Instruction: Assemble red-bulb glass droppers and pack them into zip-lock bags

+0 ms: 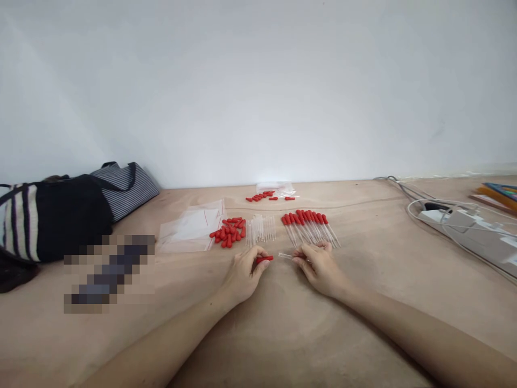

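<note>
**A:** ok what's on the table? use the bunch of clear dropper tubes point(260, 230) as your landmark

**B:** Way left of the bunch there's a striped bag point(131, 196). Nearer on that side, some clear plastic bags point(188, 230), then a pile of red dropper bulbs point(228, 235) right beside it.

**A:** and the hands??

**B:** Left hand point(243, 272) is just in front of the bunch, slightly left, fingertips pinching a single red bulb point(266, 258). In front and to the right is a single clear tube point(285, 255), pinched by the right hand point(319, 268). Its end faces the bulb, close but not touching. Red-topped droppers point(309, 225) lie in a row just right of the bunch, and way right, a white power strip point(480, 245).
</note>
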Demonstrator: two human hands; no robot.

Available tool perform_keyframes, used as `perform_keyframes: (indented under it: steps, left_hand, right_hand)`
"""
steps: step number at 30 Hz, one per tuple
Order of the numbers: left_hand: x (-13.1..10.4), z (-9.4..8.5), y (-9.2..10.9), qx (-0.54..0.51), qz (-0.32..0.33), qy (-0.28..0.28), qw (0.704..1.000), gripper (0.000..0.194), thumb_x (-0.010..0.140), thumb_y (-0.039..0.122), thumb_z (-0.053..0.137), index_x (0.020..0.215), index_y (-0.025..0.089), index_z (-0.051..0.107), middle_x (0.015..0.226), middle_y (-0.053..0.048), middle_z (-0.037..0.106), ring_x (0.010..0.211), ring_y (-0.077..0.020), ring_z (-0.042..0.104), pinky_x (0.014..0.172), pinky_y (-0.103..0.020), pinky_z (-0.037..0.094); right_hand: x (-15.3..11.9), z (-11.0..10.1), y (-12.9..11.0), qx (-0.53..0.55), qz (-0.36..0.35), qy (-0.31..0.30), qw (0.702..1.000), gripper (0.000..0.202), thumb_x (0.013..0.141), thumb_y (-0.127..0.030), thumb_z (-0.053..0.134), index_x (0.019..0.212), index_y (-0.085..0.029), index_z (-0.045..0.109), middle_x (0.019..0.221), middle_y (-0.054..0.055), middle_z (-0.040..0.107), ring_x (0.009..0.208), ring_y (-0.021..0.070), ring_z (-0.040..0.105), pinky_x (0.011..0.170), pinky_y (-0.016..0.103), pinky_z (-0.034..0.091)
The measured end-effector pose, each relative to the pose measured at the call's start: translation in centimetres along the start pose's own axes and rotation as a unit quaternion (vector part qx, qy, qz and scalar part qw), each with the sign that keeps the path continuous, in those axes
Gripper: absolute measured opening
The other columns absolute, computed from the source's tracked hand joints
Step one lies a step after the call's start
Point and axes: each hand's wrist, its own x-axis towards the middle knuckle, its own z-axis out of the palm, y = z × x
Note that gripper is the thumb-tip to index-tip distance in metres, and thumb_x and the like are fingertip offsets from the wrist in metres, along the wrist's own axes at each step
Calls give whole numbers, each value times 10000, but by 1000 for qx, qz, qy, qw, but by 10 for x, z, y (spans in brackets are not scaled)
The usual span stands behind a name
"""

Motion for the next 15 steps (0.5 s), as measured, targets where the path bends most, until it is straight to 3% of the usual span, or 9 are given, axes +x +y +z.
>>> perform_keyframes:
  steps: [8, 15]
  left_hand:
    - [0, 2, -3, -12, 5, -1, 1000, 96, 817, 257, 442, 842, 194, 510, 736, 12, 602, 675, -145, 543, 666, -291, 407]
    - [-1, 4, -3, -38, 16, 8, 999, 126, 821, 266, 454, 859, 192, 548, 769, -6, 618, 707, -147, 558, 656, -275, 417]
  right_hand:
    - [0, 2, -11, 25, -36, 11, 999, 213, 849, -180, 376, 938, -227, 563, 818, 7, 650, 723, 127, 560, 855, 363, 161]
    - [1, 3, -14, 37, -51, 15, 998, 206, 838, -164, 392, 925, -213, 572, 820, 10, 638, 713, 112, 548, 776, 311, 221]
